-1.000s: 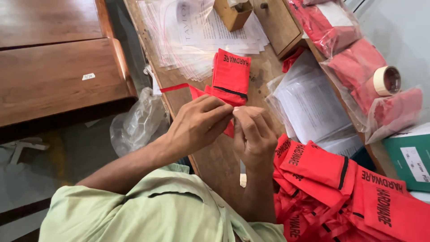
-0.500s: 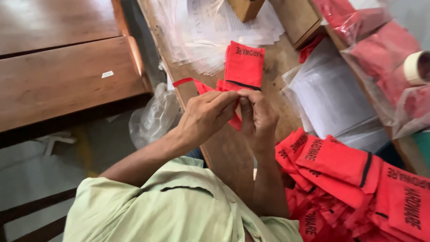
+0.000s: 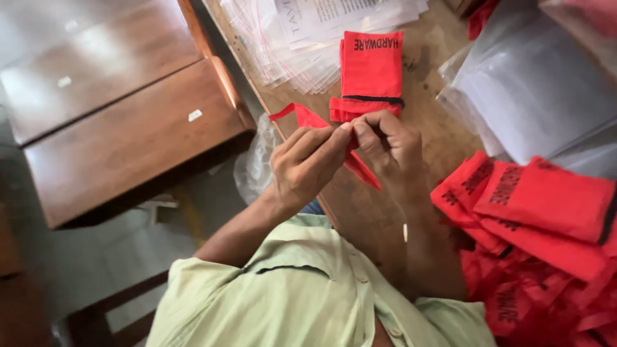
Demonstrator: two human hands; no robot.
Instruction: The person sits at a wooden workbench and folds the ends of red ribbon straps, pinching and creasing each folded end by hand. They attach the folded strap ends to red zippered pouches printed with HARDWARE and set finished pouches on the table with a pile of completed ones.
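At the far left stands a dark wooden bench (image 3: 128,138), off to the side and lower than the work surface, with a crumpled clear plastic bag (image 3: 254,164) hanging between it and the edge of the desk (image 3: 385,212). The person's pale green shirt (image 3: 289,295) fills the bottom of the view. The left hand (image 3: 305,167) is raised over the desk edge, its fingers curled in and its thumb and forefinger pinched on a small red cloth pouch (image 3: 308,121), one corner of which sticks out to the left of the knuckles. The right hand (image 3: 389,148) meets it fingertip to fingertip and pinches the same pouch, a red tip of which shows below, between the two wrists; how much of the pouch is folded inside the fingers is hard to tell from this angle. Just above the hands, flat on the desk, lies a stack of red pouches (image 3: 371,71) with black lettering and a black drawstring line. Beyond it is a spread of clear plastic sleeves (image 3: 283,45) with printed paper sheets (image 3: 328,13) on top. Farther right sits a pile of clear bags (image 3: 533,90), and at the lower right a heap of red pouches (image 3: 546,238) lies near the right forearm.
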